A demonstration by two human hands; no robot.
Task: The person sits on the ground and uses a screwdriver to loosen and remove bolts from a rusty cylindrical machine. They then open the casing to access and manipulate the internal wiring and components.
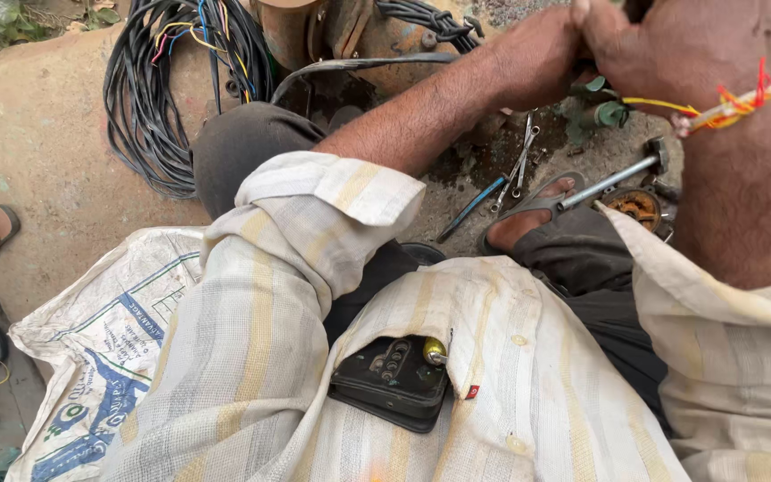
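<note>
Two hands joined at the top edge of the view, left hand [537, 54] and right hand [671, 45] pressed together, fingers cut off by the frame, so grip impossible to tell. Below them, a rusty motor housing [359, 36] on dark, oily ground, with a bundle of black cables [153, 98] coiled to its left. Red and yellow thread [725, 105] tied round the right wrist. Near the sandalled foot [533, 214]: a blue-handled screwdriver [473, 207], small spanners [521, 161], and a steel socket wrench [613, 178] lying just beside a round rusty part [637, 207]. Lower down, a black phone [390, 379] and a yellow-tipped tool [435, 350] tucked in the striped shirt pocket. Printed white sack [100, 339] spread under the left side.
</note>
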